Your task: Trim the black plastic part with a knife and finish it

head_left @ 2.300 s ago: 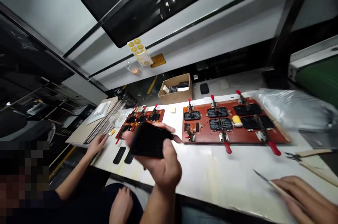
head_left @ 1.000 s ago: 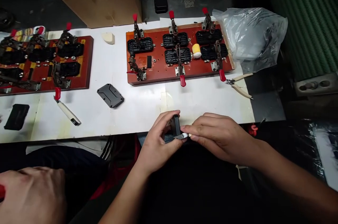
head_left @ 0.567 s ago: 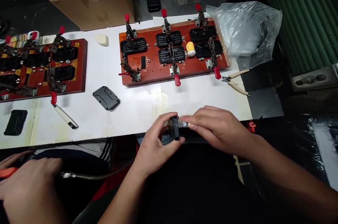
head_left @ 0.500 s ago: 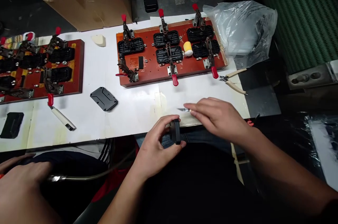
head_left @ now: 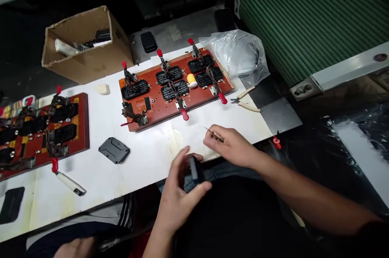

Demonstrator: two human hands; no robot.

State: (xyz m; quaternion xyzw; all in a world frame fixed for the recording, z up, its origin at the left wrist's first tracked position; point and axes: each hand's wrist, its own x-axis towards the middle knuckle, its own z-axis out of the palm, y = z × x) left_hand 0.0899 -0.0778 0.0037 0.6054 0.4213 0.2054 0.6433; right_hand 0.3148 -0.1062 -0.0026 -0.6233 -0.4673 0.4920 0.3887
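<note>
My left hand (head_left: 174, 203) grips a small black plastic cover (head_left: 196, 172) on edge, fingers behind it and thumb at its lower end. Just right of and above it, my right hand (head_left: 235, 146) pinches a slim craft knife (head_left: 216, 135), its thin blade pointing up and left, apart from the cover. Most of the handle is hidden in the fingers. Beyond my hands lies a reddish-brown fixture board (head_left: 165, 115) with red-tipped toggle clamps over several black ribbed parts. On the white tabletop to the left is a dark grey cover (head_left: 114, 150).
Cream-handled nippers (head_left: 249, 106) lie right of the board, below a clear plastic bag (head_left: 240, 53). A cardboard box (head_left: 88, 63) stands behind. Left are a second clamp board (head_left: 81, 128) and a utility knife (head_left: 71, 185). A co-worker's hand (head_left: 75, 248) is blurred, lower left. A green conveyor (head_left: 310, 19) is upper right.
The view has swung up and right, showing more of the conveyor. The black cover has turned in my left hand. My right hand has turned the knife, so its blade now looks thinner.
</note>
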